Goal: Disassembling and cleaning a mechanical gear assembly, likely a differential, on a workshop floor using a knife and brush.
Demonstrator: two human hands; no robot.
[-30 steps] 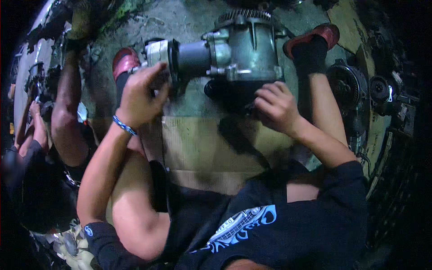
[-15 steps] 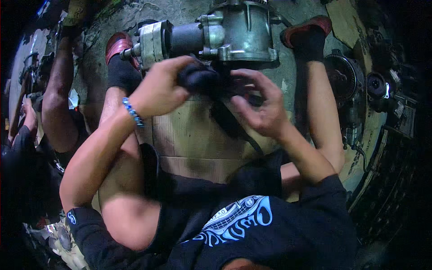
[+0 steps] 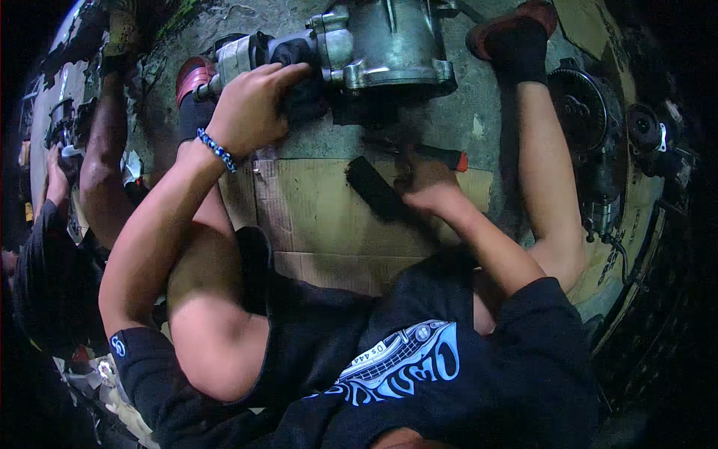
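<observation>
A metal gear housing (image 3: 396, 45) lies on the floor in front of me, with a cylindrical arm (image 3: 238, 61) reaching out to its left. My left hand (image 3: 250, 112), a blue beaded bracelet at its wrist, is closed on a bunched black cloth (image 3: 303, 101) against that arm. Lower down, over the cardboard's far edge, my right hand (image 3: 430, 183) is closed around a tool with a black handle (image 3: 441, 155) and an orange-red end; its other end is too dark to make out. A black brush-like thing (image 3: 370, 187) lies on the cardboard beside this hand, partly behind it.
Flattened cardboard (image 3: 321, 247) covers the floor between my legs. Right of my right leg stand a round toothed part (image 3: 576, 112) and a smaller round part (image 3: 645, 127). At the left edge, another person's arm (image 3: 56, 183) and bent leg (image 3: 101, 165) are close by.
My left hand has carried the black cloth up and left onto the housing's arm. My right hand has come away from the cloth, dropped lower and closed on the tool.
</observation>
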